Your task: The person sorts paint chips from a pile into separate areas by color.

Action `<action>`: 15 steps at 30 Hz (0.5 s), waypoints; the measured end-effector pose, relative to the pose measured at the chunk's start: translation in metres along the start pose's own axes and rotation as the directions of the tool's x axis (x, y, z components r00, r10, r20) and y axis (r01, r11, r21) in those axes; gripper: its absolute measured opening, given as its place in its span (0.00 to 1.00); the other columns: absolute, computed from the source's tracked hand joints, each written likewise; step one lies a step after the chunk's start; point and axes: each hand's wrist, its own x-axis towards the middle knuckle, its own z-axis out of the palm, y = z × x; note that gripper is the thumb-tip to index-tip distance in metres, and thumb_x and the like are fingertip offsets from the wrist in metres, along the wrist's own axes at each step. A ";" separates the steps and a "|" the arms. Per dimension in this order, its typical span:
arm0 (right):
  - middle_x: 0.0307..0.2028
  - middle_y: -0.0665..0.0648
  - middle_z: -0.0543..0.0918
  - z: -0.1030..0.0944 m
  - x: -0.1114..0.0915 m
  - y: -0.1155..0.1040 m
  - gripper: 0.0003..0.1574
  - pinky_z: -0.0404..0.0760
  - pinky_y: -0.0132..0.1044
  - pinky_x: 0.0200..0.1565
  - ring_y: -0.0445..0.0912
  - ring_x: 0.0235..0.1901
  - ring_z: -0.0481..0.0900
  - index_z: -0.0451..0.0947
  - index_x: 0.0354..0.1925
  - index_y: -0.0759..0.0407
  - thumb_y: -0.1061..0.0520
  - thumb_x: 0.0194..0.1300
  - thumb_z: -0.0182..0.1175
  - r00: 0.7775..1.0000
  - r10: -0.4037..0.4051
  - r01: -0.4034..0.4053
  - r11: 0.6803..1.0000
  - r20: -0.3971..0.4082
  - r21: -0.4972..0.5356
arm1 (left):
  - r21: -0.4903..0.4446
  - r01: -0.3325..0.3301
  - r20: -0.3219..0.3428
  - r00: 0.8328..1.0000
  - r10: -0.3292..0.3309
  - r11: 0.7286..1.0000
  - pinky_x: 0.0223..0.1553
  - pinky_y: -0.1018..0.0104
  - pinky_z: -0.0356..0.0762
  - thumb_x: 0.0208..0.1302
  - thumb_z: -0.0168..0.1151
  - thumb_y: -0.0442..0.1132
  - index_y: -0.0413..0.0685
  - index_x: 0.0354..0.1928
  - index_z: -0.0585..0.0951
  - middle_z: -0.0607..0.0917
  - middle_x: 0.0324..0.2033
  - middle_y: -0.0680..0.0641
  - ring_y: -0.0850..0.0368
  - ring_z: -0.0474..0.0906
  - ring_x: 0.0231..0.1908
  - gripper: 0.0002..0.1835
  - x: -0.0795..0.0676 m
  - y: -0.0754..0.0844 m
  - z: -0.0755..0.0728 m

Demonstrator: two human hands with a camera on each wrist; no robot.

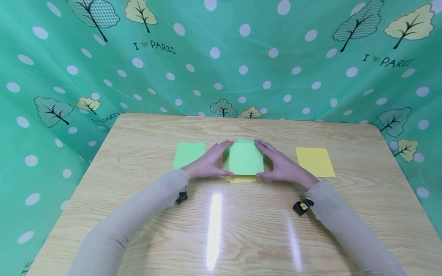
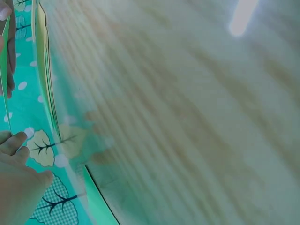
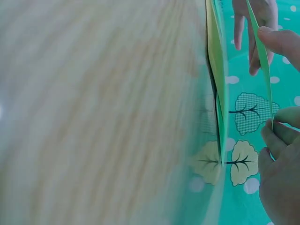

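A patterned curtain [image 1: 193, 38] is hung just beyond the far edge of the table [image 1: 252, 230], where the widest room is left on the near side. By the left hand [image 1: 208, 162] and right hand [image 1: 282, 165], each grip half spread, a green sheet [image 1: 246, 158] is held by its side corners, likely so that it is kept flat, above an uneven green-and-yellow pile [image 1: 244, 179]. To the sides, a yellow card [image 1: 315, 162] and a partly hidden green card [image 1: 188, 154] are laid apart.

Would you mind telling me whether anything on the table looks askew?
Yes, slightly: the pile beneath the held green sheet looks uneven, with yellow and green edges jutting out on different sides. I see no damage.
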 end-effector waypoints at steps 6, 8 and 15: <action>0.74 0.61 0.47 0.001 0.006 -0.004 0.71 0.54 0.61 0.66 0.57 0.72 0.46 0.43 0.77 0.53 0.51 0.46 0.78 0.999 -0.002 0.004 0.998 -0.033 0.060 | -0.006 0.000 -0.021 1.000 0.000 1.000 0.69 0.45 0.39 0.48 0.76 0.54 0.41 0.75 0.49 0.49 0.74 0.38 0.43 0.42 0.72 0.60 -0.005 -0.002 -0.004; 0.74 0.61 0.48 0.002 0.008 -0.005 0.72 0.54 0.62 0.65 0.57 0.72 0.47 0.44 0.76 0.52 0.52 0.45 0.79 0.999 0.004 0.000 0.997 -0.045 0.084 | -0.011 0.002 -0.027 1.000 -0.003 1.000 0.69 0.44 0.39 0.48 0.75 0.55 0.42 0.75 0.48 0.48 0.74 0.38 0.42 0.42 0.72 0.60 -0.008 -0.003 -0.005; 0.74 0.57 0.49 0.006 0.017 -0.012 0.71 0.54 0.60 0.66 0.55 0.72 0.47 0.45 0.76 0.49 0.52 0.45 0.79 0.998 0.010 -0.001 0.992 -0.068 0.125 | -0.032 0.008 -0.053 0.999 -0.010 0.999 0.69 0.44 0.41 0.49 0.75 0.54 0.46 0.76 0.48 0.48 0.74 0.39 0.42 0.44 0.72 0.60 -0.017 -0.007 -0.014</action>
